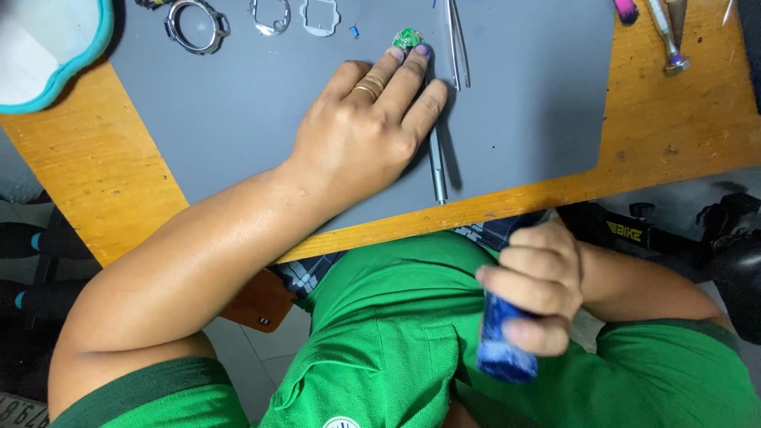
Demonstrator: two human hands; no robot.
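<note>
The grey mat (238,103) covers most of the wooden table (674,119). The left hand (365,127) lies flat on it at the centre of the frame, fingers stretched and together, tips touching a small green circuit board (408,37) at the upper middle. Under this hand a thin metal tool (437,170) points up and down the frame. The right hand (535,289), lower right, is closed around a blue cylinder (501,345), nearly upright. Tweezers (456,43) lie just right of the board.

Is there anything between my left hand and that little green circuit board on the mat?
Nothing visible. The left hand lies flat on the grey mat, its fingertips already touching the green circuit board. The tweezers lie just beside it.
</note>
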